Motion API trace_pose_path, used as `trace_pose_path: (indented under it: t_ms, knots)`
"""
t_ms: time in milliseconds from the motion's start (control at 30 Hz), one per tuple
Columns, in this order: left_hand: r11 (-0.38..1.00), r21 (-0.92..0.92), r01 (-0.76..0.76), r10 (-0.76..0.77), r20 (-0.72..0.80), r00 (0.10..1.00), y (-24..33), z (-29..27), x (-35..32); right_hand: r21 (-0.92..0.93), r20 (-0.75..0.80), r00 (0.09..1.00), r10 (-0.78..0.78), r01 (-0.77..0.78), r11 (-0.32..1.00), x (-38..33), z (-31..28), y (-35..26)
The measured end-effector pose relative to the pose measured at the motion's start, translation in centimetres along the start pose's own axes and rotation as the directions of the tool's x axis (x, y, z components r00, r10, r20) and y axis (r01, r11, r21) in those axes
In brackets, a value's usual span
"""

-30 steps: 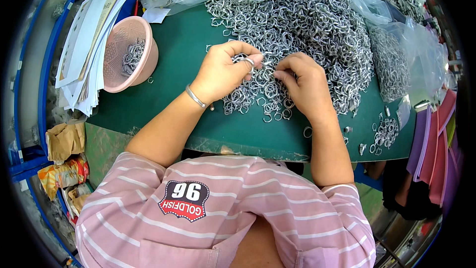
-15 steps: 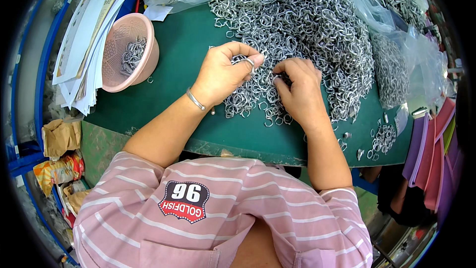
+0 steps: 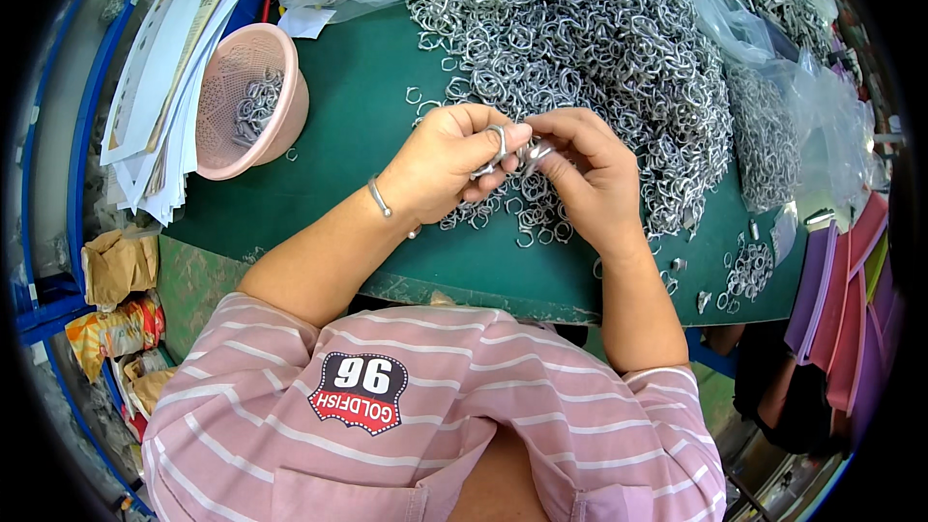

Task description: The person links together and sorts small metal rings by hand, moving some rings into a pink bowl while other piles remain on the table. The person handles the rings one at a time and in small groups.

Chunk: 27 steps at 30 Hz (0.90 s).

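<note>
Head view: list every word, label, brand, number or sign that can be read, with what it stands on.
Black-and-red patch on the striped pink shirt: a large number and a word, upside down; legible, but not copied here.
Stacked papers: print too small to read.
Orange-and-white bag: print too blurred to read.

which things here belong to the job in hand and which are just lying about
Likely the job:
ring in left hand
blurred metal at right hand
ring heap
perhaps basket

Apparently just lying about:
papers
brown bag
coloured sheets
</note>
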<state>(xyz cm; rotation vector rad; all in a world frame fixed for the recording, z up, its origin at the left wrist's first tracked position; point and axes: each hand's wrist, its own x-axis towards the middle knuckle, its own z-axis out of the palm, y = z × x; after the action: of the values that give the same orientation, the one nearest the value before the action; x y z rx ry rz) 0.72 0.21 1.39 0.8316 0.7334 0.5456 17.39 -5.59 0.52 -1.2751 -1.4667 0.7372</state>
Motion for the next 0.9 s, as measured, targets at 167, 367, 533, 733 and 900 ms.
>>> trace_pose_path:
  t_ms: [167, 367, 533, 733, 900]
  knots:
    - [0.994, -0.093, 0.058, -0.051, 0.075, 0.996, 0.4, -0.3, -0.2, 0.414, 0.091, 0.969, 0.230, -0.247, 0.876, -0.3, 0.1, 0.1]
    - [0.980, 0.113, -0.165, 0.171, -0.048, 0.984, -0.1, -0.3, 0.1, 0.627, 0.275, 0.863, 0.423, -0.495, 0.601, 0.1, -1.2, 0.5]
    - [0.680, 0.483, -0.552, 0.492, 0.259, 0.831, -0.7, -0.2, 0.3, 0.613, 0.321, 0.830, 0.456, -0.549, 0.568, -0.1, -1.3, 0.6]
    - [0.511, 0.579, -0.636, 0.598, 0.292, 0.747, -0.8, -0.7, 0.5, 0.538, 0.244, 0.866, 0.437, -0.496, 0.681, 0.0, -1.0, -0.2]
    - [0.553, 0.527, -0.645, 0.616, 0.263, 0.743, -0.9, -0.8, 0.6, 0.461, 0.230, 0.854, 0.467, -0.518, 0.720, 0.0, -1.4, 0.3]
